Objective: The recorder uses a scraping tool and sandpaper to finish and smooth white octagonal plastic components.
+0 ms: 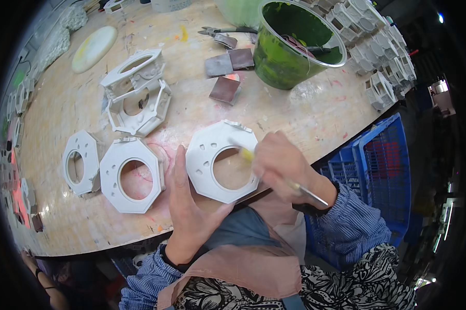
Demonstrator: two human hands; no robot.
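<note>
A white octagonal frame [204, 187] with a round opening and several small holes lies near the table's front edge. My left hand [189, 206] grips its left and lower sides, the thumb along the bottom edge. In my closed right hand [282, 163] is a slim brush-like tool [305, 193] with a yellow part and a metallic end; its blurred tip is over the frame's upper right. Left of my left hand lie two similar octagonal frames [110, 192] [85, 142]. Behind them, a hinged-looking white octagonal piece [160, 111] has one panel raised.
A green-stained bucket [277, 64] with tools inside stands at the back right. Sanding pads [225, 90] and pliers [233, 30] lie beside it. White pieces [380, 90] are stacked on the right. A blue crate [403, 170] is below the table edge. Another person's arm [47, 284] shows lower left.
</note>
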